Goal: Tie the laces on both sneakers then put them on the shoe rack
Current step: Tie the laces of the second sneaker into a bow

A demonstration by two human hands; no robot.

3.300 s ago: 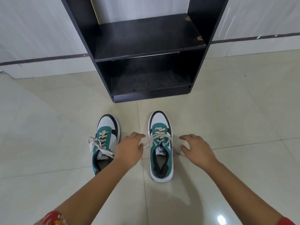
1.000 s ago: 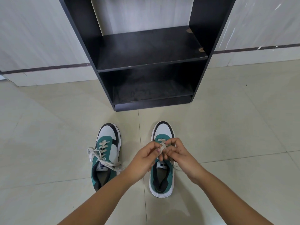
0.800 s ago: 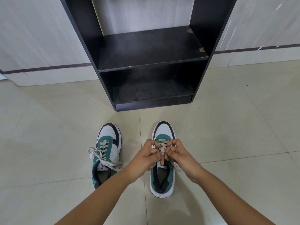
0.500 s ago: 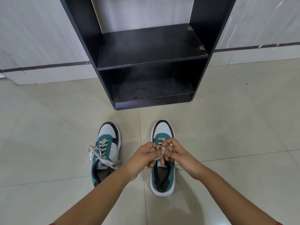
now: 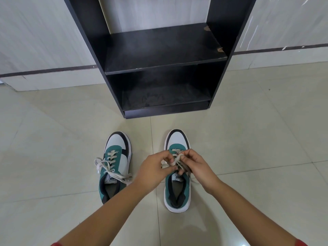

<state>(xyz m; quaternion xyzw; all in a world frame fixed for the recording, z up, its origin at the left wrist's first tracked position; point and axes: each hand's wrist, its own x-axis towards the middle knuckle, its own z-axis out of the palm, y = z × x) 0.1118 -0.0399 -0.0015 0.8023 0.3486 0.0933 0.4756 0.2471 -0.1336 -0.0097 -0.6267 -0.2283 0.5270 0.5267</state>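
Note:
Two green, white and black sneakers stand side by side on the tiled floor, toes toward the rack. Over the right sneaker (image 5: 177, 192), my left hand (image 5: 154, 171) and my right hand (image 5: 195, 166) both pinch its cream laces (image 5: 174, 161), which cross between my fingers. The left sneaker (image 5: 115, 162) has loose laces (image 5: 106, 168) spilling over both of its sides. The black shoe rack (image 5: 159, 66) stands just beyond the sneakers, with two bare shelves.
The rack stands against a pale wall (image 5: 35, 41) with a dark stripe along its base. Cream floor tiles (image 5: 248, 139) spread on every side of the sneakers.
Both hands reached the right sneaker and took hold of its laces. In the last half second the fingers have spread a little, drawing the laces apart. The left sneaker has not moved.

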